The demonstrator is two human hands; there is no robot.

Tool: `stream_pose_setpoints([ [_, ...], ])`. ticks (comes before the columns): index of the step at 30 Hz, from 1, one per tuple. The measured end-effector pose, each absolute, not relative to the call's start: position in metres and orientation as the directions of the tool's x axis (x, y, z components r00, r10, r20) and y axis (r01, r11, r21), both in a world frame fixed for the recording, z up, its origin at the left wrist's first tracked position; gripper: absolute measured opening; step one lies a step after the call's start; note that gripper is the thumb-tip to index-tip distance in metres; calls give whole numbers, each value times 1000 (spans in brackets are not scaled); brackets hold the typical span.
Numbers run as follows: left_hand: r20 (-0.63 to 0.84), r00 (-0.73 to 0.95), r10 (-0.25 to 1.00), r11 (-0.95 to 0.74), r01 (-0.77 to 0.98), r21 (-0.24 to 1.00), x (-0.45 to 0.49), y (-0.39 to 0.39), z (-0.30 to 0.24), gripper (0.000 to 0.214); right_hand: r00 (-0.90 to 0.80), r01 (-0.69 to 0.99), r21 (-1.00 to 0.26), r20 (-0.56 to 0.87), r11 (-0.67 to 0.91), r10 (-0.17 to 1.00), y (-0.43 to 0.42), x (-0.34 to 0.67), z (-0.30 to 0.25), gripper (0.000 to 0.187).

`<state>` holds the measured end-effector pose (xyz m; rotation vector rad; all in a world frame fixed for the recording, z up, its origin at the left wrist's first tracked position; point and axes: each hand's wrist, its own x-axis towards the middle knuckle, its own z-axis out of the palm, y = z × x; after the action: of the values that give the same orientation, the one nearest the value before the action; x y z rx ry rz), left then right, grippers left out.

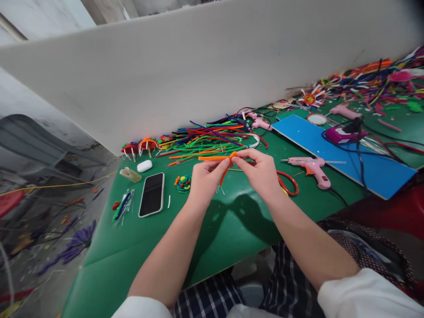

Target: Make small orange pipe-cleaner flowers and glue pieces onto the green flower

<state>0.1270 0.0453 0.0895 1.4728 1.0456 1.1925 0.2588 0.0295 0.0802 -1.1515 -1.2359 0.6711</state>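
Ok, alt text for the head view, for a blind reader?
A person's left hand and right hand pinch orange pipe cleaner over a green table. A multicoloured pile of pipe cleaners lies beyond; a phone sits left, a pink glue gun and blue board right.

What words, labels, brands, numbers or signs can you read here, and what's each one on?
None can be read.
Smartphone: dark screen, no lettering visible.
White earbud case: no marking can be made out.
Nearest pink glue gun: any print on it, including by its red switch, is too small to read.
Orange pipe cleaner in the hands: no lettering shows.
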Motion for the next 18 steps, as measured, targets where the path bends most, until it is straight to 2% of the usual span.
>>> stream_pose_setpoints([
  [4,262,207,943,-296,153,943,126,44,90,15,243,116,-943,332,313,911,30,257,78,16],
  [10,320,228,920,-367,213,905,130,37,93,15,288,214,-911,403,352,868,29,257,78,13],
  [14,350,231,908,-403,253,880,129,39,95,15,229,50,-955,295,292,927,33,259,76,16],
  [18,451,86,888,-450,361,817,121,42,98,11,146,-140,-964,206,226,968,36,260,74,17],
])
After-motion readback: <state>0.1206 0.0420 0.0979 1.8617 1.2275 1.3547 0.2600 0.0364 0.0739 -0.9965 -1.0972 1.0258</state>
